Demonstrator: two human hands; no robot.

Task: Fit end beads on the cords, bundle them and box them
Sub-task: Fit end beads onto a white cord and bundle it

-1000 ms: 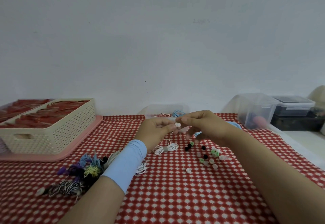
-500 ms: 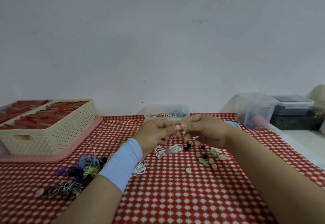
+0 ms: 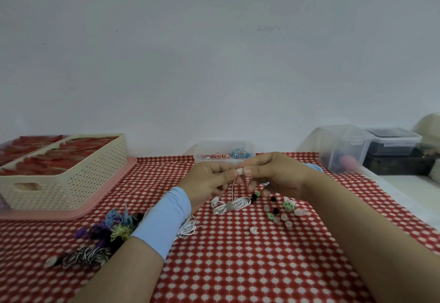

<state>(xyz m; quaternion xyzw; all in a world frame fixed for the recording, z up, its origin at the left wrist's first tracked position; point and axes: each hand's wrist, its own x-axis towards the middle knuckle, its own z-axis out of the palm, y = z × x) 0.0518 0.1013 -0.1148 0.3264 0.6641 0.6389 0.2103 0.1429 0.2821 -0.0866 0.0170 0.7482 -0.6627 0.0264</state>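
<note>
My left hand [image 3: 209, 181] and my right hand [image 3: 273, 174] meet above the red checked tablecloth [image 3: 238, 267]. Between their fingertips sits a small white bead [image 3: 240, 171]; the right thumb and forefinger pinch it, and the left fingers pinch the end of a thin cord [image 3: 232, 189] that hangs down to a coiled white bundle [image 3: 229, 204] on the cloth. Loose beads [image 3: 281, 211], white, green, grey and black, lie scattered under my right wrist. One white bead [image 3: 253, 230] lies apart, nearer to me.
A clear box [image 3: 223, 154] with pink and blue cords stands behind my hands. Coloured cord bundles [image 3: 104, 231] lie left of my left forearm, another white coil [image 3: 188, 227] beside the sleeve. A cream basket [image 3: 71, 179] on a pink tray sits far left; clear containers [image 3: 342, 150] stand at the right.
Both hands have stayed together at the cord's end, shifting slightly. The bead now sits tighter between the fingertips. The coiled bundle on the cloth has not moved.
</note>
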